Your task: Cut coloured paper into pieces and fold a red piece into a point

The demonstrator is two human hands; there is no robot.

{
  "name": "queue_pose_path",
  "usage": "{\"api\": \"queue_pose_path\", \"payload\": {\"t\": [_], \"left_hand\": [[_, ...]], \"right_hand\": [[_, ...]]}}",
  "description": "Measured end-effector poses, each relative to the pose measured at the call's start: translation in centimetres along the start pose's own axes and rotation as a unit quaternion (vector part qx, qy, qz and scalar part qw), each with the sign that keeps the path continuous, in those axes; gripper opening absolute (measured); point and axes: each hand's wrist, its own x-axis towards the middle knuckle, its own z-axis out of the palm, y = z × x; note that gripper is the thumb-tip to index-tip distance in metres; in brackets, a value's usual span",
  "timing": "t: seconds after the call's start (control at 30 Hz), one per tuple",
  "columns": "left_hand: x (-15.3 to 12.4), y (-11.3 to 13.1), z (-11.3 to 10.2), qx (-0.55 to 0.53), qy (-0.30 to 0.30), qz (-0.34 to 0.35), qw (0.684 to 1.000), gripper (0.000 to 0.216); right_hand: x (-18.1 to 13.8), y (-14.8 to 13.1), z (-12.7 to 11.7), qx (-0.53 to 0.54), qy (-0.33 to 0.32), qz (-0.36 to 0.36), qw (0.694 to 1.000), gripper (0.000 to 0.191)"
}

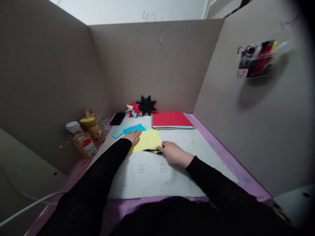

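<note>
On the white mat [154,185], the yellow sheet [149,138] lies partly under the flat, ungripping left hand [133,137], its right corner against the right hand [173,154]; whether that pinches it, I cannot tell.

A plain, pale yellow sheet of paper [149,140] lies flat on the white, number-printed surface [145,183], set at a slant, its left part and the tip of its right corner partly covered from view. Just below its near edge, toward the right corner, lie slender black-and-yellow tools [155,151], roughly crosswise, their dark pointed ends to the left and their right ends hidden; their exact kind is too small to tell.
</note>
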Motion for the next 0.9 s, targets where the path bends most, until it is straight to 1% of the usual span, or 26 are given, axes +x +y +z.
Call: {"api": "queue_pose_path", "payload": {"t": [0.17, 0.43, 0.6, 0.9], "left_hand": [[-0.1, 0.2, -0.2, -0.002, 0.001, -0.003, 1.0, 0.053], [0.2, 0.0, 0.1, -0.008, 0.002, 0.001, 1.0, 0.052], [0.1, 0.1, -0.1, -0.012, -0.005, -0.003, 1.0, 0.052], [0.2, 0.0, 0.1, -0.009, -0.001, 0.0, 1.0, 0.053]], "right_hand": [[0.2, -0.2, 0.2, -0.002, 0.016, -0.006, 1.0, 0.025], [0.5, -0.6, 0.0, 0.001, 0.015, -0.011, 1.0, 0.025], [0.9, -0.9, 0.0, 0.0, 0.021, -0.022, 1.0, 0.025], [1.2, -1.5, -0.2, 0.005, 0.005, -0.022, 1.0, 0.025]]}}
